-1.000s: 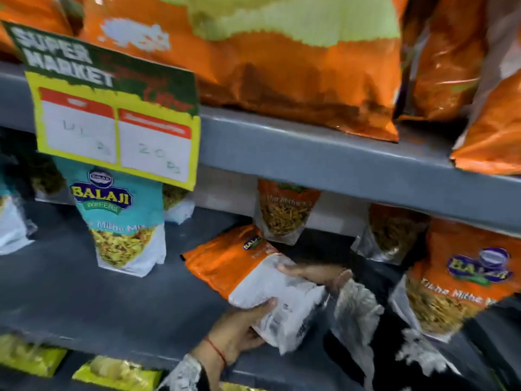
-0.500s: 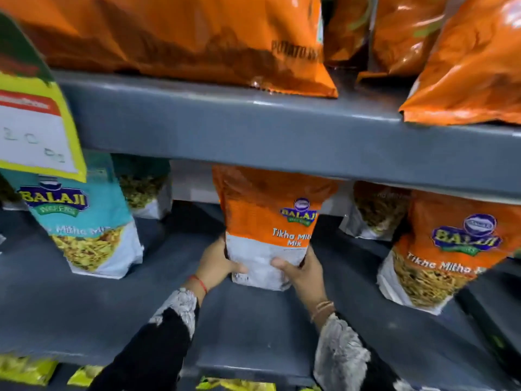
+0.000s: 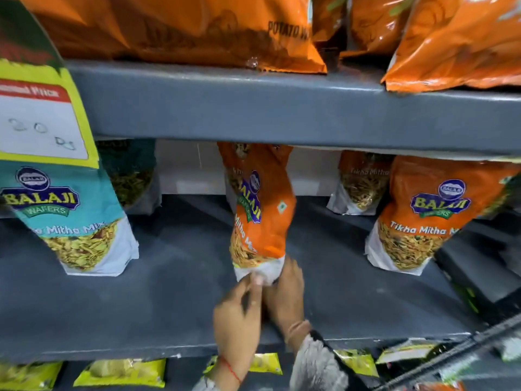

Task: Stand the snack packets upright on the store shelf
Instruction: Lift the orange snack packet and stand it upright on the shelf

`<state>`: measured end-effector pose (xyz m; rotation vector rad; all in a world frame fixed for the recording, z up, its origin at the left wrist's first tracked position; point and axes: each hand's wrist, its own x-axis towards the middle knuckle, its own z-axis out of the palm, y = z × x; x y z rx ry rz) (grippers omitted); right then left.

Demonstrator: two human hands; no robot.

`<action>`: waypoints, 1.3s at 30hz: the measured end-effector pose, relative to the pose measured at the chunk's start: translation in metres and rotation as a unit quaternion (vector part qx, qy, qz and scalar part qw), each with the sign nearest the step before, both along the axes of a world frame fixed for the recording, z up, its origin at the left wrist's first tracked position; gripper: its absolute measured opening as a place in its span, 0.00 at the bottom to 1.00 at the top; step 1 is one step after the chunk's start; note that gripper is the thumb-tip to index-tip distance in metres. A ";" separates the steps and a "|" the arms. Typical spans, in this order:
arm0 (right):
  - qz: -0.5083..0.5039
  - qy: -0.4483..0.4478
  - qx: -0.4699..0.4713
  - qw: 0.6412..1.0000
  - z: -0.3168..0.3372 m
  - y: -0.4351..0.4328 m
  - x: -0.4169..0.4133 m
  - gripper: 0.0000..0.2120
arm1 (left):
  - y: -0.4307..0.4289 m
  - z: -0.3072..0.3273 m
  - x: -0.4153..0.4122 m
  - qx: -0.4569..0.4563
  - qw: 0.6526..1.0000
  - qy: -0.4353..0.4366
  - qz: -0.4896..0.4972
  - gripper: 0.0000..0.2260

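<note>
Nearest, left hand point(image 3: 238, 317) and right hand point(image 3: 286, 297) together at white bottom edge of orange packet point(image 3: 262, 210), fingers pinching it; packet upright mid-shelf, turned edge-on, reading "BALAJI", "Mitha". Grey shelf point(image 3: 169, 292) carries teal packet point(image 3: 70, 218) at left, "BALAJI WAFERS", "Mitha Mix"; second orange packet point(image 3: 428, 218) at right, "Tikha Mitha". Two more packets behind. Price card point(image 3: 39, 119) hangs upper left: "20 Rs". Above, big orange bags point(image 3: 197, 29), one reading "POTATO".

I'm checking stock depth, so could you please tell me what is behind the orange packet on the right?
Behind the orange packet on the right stands another Tikha Mitha packet, upright near the shelf's back wall. Its right part is covered, and anything further behind is hidden.
</note>
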<state>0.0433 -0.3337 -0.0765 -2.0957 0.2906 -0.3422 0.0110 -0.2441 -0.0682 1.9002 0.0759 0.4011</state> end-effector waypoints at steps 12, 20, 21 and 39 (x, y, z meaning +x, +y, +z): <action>0.148 0.065 0.119 0.980 0.006 -0.080 0.077 0.28 | 0.047 -0.025 0.138 -0.068 0.952 0.145 -0.261 0.44; 0.189 0.078 0.074 0.976 0.005 -0.064 0.066 0.44 | 0.050 -0.011 0.135 0.082 0.954 0.145 -0.248 0.43; 0.170 0.062 0.062 0.982 0.003 -0.059 0.055 0.43 | 0.055 -0.009 0.126 0.095 0.950 0.152 -0.255 0.43; 0.112 0.064 -0.055 0.990 -0.019 -0.040 -0.065 0.39 | 0.080 -0.021 0.015 0.149 0.937 0.143 -0.282 0.35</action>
